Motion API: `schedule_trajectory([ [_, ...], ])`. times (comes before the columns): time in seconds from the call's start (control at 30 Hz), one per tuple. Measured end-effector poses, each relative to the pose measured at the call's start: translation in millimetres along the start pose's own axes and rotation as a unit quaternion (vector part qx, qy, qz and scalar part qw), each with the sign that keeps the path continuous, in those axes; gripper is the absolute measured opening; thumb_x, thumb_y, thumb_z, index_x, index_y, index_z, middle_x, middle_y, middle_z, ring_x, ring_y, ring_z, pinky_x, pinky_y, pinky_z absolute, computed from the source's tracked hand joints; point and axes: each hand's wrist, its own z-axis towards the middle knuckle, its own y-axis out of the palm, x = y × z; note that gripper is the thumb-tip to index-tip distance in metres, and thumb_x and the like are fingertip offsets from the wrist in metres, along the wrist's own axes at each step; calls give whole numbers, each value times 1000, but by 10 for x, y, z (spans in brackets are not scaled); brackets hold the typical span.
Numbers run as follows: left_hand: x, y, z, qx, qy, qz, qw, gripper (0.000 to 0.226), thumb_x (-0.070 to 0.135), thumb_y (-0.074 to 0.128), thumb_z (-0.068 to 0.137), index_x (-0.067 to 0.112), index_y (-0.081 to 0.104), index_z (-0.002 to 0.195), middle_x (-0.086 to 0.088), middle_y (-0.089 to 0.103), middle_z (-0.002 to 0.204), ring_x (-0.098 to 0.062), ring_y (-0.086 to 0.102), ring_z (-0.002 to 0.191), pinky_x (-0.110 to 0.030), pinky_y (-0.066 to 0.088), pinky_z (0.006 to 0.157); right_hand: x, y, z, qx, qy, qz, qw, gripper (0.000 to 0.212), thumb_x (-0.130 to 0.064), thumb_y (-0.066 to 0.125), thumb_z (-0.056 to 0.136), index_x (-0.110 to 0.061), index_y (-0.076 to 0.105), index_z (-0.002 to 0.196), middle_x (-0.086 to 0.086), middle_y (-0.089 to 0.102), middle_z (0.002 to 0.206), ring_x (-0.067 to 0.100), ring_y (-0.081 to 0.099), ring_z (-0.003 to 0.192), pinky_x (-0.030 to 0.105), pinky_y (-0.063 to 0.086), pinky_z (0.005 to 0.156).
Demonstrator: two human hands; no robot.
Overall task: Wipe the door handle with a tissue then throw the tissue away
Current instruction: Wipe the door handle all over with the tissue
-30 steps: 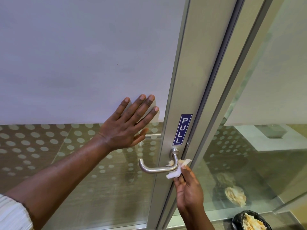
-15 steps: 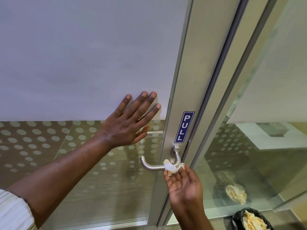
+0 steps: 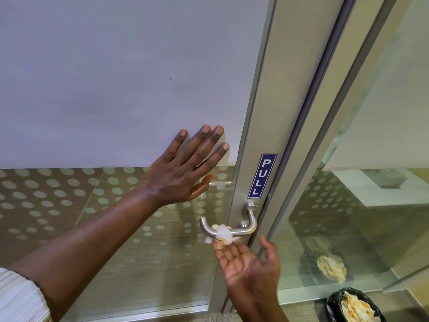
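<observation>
Underneath, right hand point(image 3: 249, 263) pressing tissue point(image 3: 223, 235) to door handle point(image 3: 246, 230) — left hand point(image 3: 183, 173) flat on door point(image 3: 116, 77)

Tissue point(image 3: 223, 235) covers mid handle point(image 3: 248, 230); bin point(image 3: 334, 303) cut off at btm edge; right hand point(image 3: 249, 263) fingertips hidden behind tissue.

1. We take this for an office or commercial building: the glass door point(image 3: 130, 94) has a frosted band and dot-patterned film.
2. Its brushed metal frame point(image 3: 262, 126) carries a blue "PULL" sign point(image 3: 262, 175) above a steel lever handle point(image 3: 232, 226).
3. A black-lined waste bin point(image 3: 355, 306) stands by the glass partition point(image 3: 371, 228).
</observation>
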Motion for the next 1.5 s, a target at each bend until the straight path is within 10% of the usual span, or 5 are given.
schedule_trajectory([
  [0.87,-8,45,-22,15,-2,5,1000,79,47,54,103,11,29,169,-19,12,178,-35,9,166,-53,-1,135,-358,71,-9,-17,-31,36,999,84,-58,56,84,10,47,133,36,62,125,45,59,122,51,32,117],
  [1.07,-5,37,-19,6,3,1,1000,80,48,53,104,11,27,170,-19,9,178,-35,7,166,-53,-2,135,-311,13,-6,2,-127,-148,981,82,-54,68,74,-4,52,136,20,70,122,29,69,112,43,45,104],
  [1.27,-1,22,-14,-2,3,-4,1000,80,48,51,105,11,23,170,-19,5,178,-35,3,166,-52,-3,135,-502,225,125,32,-218,-545,809,50,-63,48,93,-31,64,129,-7,66,128,15,58,122,39,40,107],
  [1.4,8,15,-3,7,-2,-3,1000,79,45,52,103,11,26,170,-19,10,178,-35,8,166,-53,0,135,-296,-130,68,-38,-349,-763,542,63,-46,44,94,-17,44,150,-2,34,161,10,27,149,22,24,119],
  [1.5,12,17,8,9,-2,-3,1000,78,45,52,103,11,27,170,-18,12,178,-35,10,166,-53,0,135,-139,-323,31,-36,-417,-839,348,67,-32,54,90,0,41,148,16,30,160,30,23,151,45,29,120],
])
